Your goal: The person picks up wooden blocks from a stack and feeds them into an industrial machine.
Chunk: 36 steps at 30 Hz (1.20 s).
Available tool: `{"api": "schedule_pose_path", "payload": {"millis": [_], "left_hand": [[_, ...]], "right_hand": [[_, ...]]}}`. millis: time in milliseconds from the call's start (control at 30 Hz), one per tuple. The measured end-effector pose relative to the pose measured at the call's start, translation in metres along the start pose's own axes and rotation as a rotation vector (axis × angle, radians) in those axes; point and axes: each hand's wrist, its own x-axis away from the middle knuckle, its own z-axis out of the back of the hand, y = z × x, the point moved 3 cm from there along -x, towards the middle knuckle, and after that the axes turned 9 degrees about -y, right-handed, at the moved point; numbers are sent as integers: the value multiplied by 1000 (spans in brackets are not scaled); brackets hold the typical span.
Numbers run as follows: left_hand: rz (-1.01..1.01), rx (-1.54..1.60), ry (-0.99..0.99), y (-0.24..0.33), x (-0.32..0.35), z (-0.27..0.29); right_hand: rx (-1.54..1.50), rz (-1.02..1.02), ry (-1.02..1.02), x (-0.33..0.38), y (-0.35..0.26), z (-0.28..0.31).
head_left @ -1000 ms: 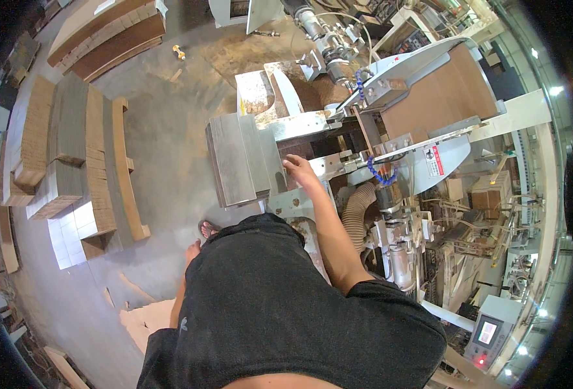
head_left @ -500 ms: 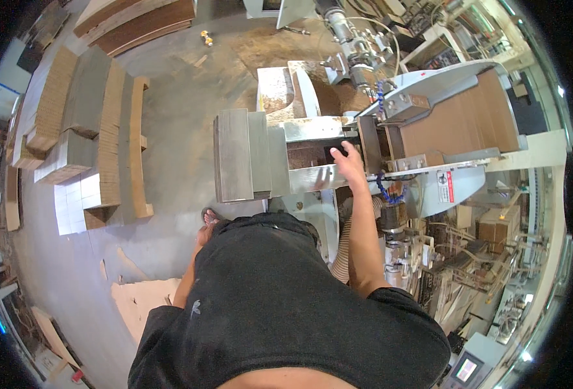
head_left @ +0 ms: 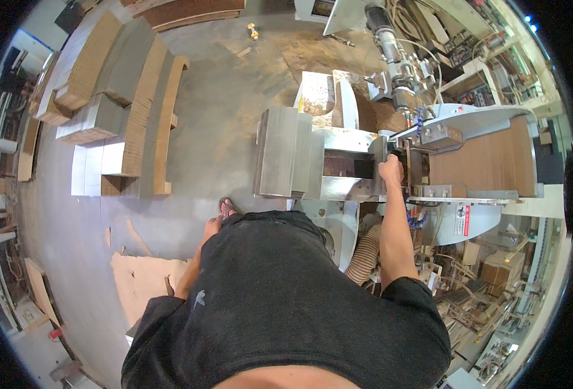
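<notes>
My right hand (head_left: 391, 170) is closed at a narrow grey board (head_left: 378, 155) that stands on edge across the machine's metal rails (head_left: 348, 188). The fingers curl behind the board and are partly hidden. Left of it, several grey boards lean together in a stack (head_left: 280, 152) on the same rails. A brown sheet-like stack (head_left: 484, 155) lies in the machine's light-grey hopper, to the right of the hand. My left hand (head_left: 213, 227) hangs low beside my body, above a sandalled foot; its fingers do not show clearly.
Several stacks of grey and wood-coloured boards (head_left: 127, 91) stand at the left on wooden bearers. Machine motors (head_left: 390, 55) and a ribbed hose (head_left: 365, 254) flank the rails. A pale sheet (head_left: 140, 279) lies on the floor at lower left. A small yellow item (head_left: 252, 31) lies far off.
My right hand has moved right and closed at the narrow board, which now stands slightly farther from the hopper. The view has shifted, so the surroundings appear displaced to the right.
</notes>
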Motion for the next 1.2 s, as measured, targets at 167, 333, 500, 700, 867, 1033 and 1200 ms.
{"api": "schedule_pose_path", "payload": {"millis": [167, 333, 500, 700, 867, 1033, 1200], "left_hand": [[15, -11, -46, -2, -10, 9], [158, 881, -167, 12, -68, 30], [161, 1166, -235, 202, -104, 163], [-16, 1350, -527, 286, -125, 189], [53, 1294, -415, 306, -121, 183], [39, 1224, -201, 322, -95, 205], [-26, 1324, -113, 337, -82, 218]], "right_hand": [[-691, 360, -272, 23, -23, -38], [-759, 253, -475, 67, -86, -72], [-700, 326, 27, 93, -109, -59], [-880, 547, -225, 171, -197, -37], [-742, 498, -69, 181, -229, -73], [-795, 466, -153, 205, -237, -53], [-906, 623, -84, 220, -231, -26]]}}
